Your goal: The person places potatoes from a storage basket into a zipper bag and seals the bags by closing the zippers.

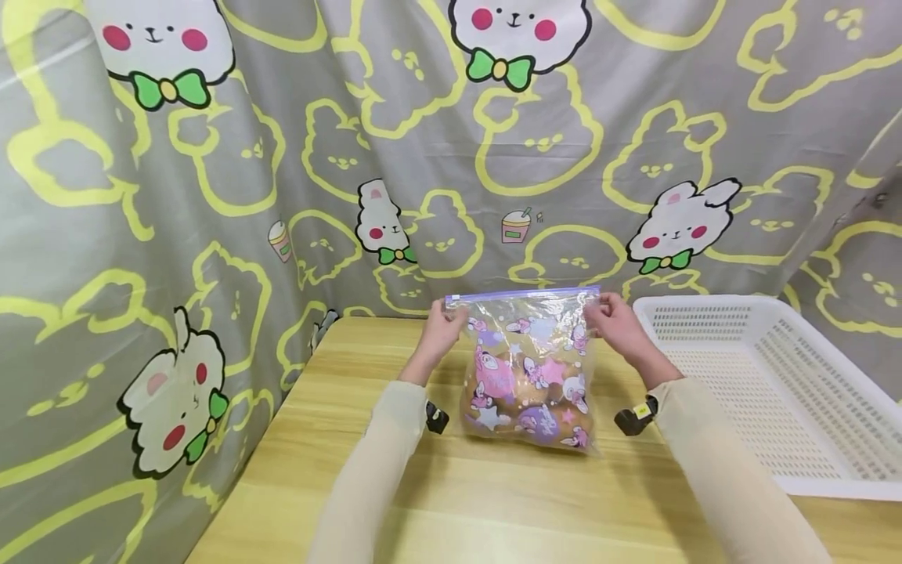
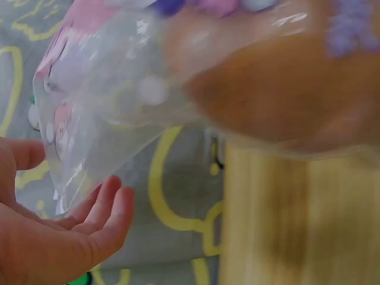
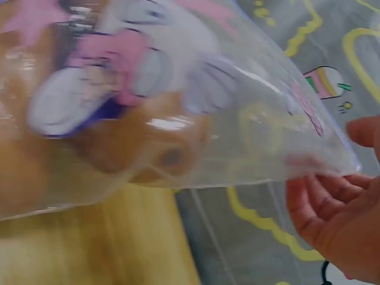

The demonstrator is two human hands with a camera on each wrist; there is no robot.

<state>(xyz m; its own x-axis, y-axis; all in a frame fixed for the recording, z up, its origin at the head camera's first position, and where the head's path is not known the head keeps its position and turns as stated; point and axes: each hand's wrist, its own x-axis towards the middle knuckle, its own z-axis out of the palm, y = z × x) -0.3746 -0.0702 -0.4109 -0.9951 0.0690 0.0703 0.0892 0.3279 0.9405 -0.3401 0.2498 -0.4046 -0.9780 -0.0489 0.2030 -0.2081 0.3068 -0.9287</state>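
A clear zip bag (image 1: 524, 372) with a purple top strip and pink, white and purple rabbit prints stands upright over the wooden table. Several rounded orange-brown things (image 2: 285, 95) fill its lower part; their kind is blurred by the plastic. My left hand (image 1: 445, 325) holds the top left corner, beside the small white slider (image 1: 455, 298). At the opposite top corner, my right hand (image 1: 615, 321) grips the bag's edge. In the right wrist view, fingers (image 3: 309, 208) lie beneath that corner with the thumb above it.
A white plastic basket (image 1: 782, 305) with slotted walls stands at the right of the wooden table (image 1: 479, 501). Behind and to the left hangs a grey curtain (image 1: 437, 157) with yellow outlines and rabbit prints. Each wrist carries a small black camera (image 1: 636, 419).
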